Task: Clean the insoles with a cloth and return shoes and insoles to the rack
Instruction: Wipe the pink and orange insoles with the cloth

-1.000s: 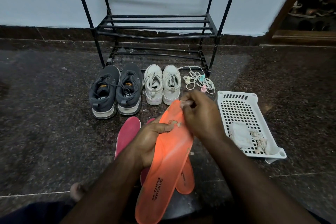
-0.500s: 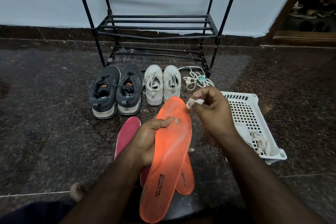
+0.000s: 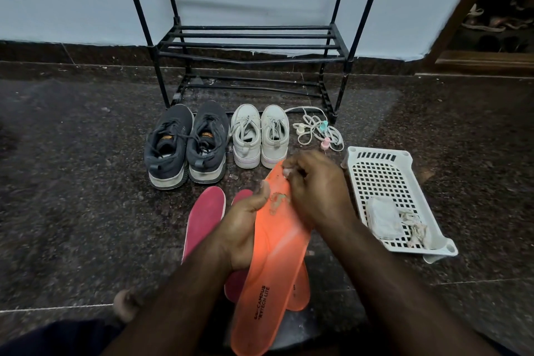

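Head view: the right hand (image 3: 315, 185), which half a second ago was lifted clear of the long orange foam insole (image 3: 274, 254) with a small white wad of cloth (image 3: 288, 173) pinched up in the air, is back down on the insole's toe end. Its fingers are clenched around that wad, pressing it against the orange surface just above a pale, scuffed patch of grime (image 3: 277, 201). The left hand (image 3: 245, 225) grips the insole's left edge, thumb laid across its face beside the patch, so the insole is held tilted above the dark speckled stone floor (image 3: 72, 211).

My reading is that another wiping stroke is starting and the dirt is not yet gone. A second orange insole (image 3: 300, 289) and two dark pink insoles (image 3: 206, 215) lie on the floor beneath, and the grey mesh sneakers (image 3: 185, 147) and white lace-up sneakers (image 3: 260, 136) stand before the black metal shoe rack (image 3: 251, 43), whose shelves show nothing on them. So returning things is still ahead.
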Motion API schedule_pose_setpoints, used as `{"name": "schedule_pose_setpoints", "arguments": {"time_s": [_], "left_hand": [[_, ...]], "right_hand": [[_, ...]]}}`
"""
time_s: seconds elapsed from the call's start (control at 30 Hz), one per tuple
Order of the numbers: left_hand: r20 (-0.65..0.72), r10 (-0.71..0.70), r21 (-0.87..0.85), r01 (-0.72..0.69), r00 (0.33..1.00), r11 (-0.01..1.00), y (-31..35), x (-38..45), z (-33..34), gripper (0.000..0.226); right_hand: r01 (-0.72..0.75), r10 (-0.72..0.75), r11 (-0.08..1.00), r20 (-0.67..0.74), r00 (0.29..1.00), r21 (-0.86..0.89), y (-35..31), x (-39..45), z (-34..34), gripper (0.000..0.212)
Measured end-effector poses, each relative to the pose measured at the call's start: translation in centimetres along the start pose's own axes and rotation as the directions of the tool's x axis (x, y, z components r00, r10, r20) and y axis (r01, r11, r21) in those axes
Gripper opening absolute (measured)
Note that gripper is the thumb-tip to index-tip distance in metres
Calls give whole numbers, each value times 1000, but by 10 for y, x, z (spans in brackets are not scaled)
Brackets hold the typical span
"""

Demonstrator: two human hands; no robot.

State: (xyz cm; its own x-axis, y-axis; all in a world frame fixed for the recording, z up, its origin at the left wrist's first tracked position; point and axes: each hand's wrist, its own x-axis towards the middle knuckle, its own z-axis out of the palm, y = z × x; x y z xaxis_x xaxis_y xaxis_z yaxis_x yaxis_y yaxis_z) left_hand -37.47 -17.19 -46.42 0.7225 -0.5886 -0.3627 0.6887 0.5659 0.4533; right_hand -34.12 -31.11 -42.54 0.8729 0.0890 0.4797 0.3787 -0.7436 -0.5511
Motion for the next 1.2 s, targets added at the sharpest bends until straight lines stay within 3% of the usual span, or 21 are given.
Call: {"name": "schedule_pose_setpoints", "arguments": {"time_s": [0.1,0.27,0.43,0.6,0.67,0.77,0.9,0.97,1.07,1.13,1.2], "left_hand": [[-25,7,-13,-7,1000,1000,0,2,-2,60],[-57,29,31,-28,998,999,0,0,2,58],[-32,39,16,-38,999,999,3,1,-2,64],[-52,25,11,-25,998,1000,4,-1,-3,64],[-50,36,14,-35,998,999,4,-1,-1,60],[-33,60,34,-58,998,998,0,-1,6,55],[-18,85,30,-84,996,996,-1,0,2,58],[-35,62,24,-61,997,998,0,2,1,60],[-16,25,21,-25,1000,999,0,1,1,59],[-23,32,20,-31,999,999,0,0,1,57],[-42,32,13,-32,999,999,0,0,0,58]], "right_hand": [[-7,2,997,62,998,79,-7,-2,0,15],[-75,77,996,-30,997,45,-2,3,-10,22],[-123,104,981,128,986,150,-11,-5,-4,19],[-161,165,975,-17,986,155,0,4,-19,17],[-134,130,977,32,991,164,-2,2,-18,17],[18,-19,998,18,1000,64,-5,-6,-7,20],[-27,29,999,-60,998,37,-2,1,-6,18],[-102,104,990,-22,994,102,-1,2,-11,15],[-29,23,995,62,998,98,-5,-3,-9,16],[22,-23,999,21,1000,36,0,-3,-7,18],[-29,30,999,-28,999,21,3,0,-9,18]]}}
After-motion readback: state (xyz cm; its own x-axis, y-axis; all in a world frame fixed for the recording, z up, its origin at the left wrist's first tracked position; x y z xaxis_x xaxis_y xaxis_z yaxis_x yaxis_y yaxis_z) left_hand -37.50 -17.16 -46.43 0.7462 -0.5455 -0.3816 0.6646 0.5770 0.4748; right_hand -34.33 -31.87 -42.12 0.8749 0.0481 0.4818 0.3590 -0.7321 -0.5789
